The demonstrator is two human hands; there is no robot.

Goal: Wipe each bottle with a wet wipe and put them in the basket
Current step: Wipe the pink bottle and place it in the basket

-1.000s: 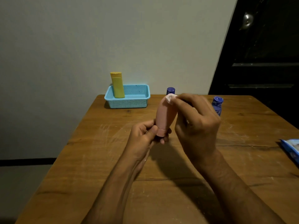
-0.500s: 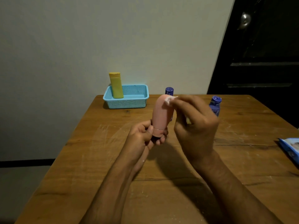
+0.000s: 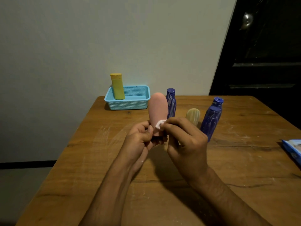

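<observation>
Table (image 3: 228, 160) bore the basket (image 3: 130, 105) at eleven o'clock. My left hand (image 3: 140, 141) gripped the pink bottle (image 3: 158, 110) centrally; my right hand (image 3: 184, 141) had drawn its pinched wipe (image 3: 160, 123) from top to base: nearly clean, I judged.

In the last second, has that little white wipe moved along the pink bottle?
Yes. The wipe has slid from the pink bottle's top end down near its base, by the left hand.
</observation>
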